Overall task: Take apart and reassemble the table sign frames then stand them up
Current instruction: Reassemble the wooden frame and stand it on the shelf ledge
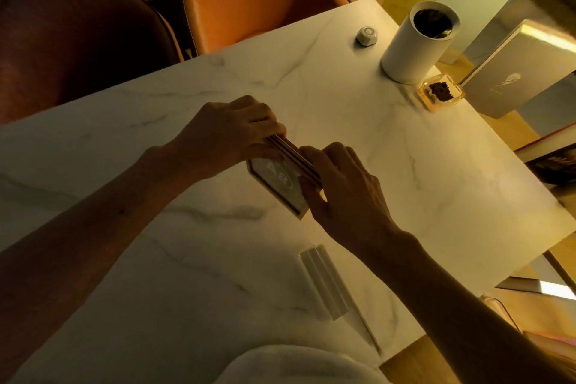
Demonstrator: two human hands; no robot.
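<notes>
Marble table (pixel 358 121), warm light. Sign frame (pixel 282 185) at centre, tilted off surface. Left hand (pixel 229 131) clamps 11 o'clock end; right hand (pixel 341 188) pinches 4 o'clock end, probably bracing to separate parts. Base strip (pixel 324 280) lies apart at 6 o'clock.

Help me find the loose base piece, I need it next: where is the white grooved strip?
In the head view, the white grooved strip lies flat on the marble table, near its front edge, just below the right hand.
</notes>
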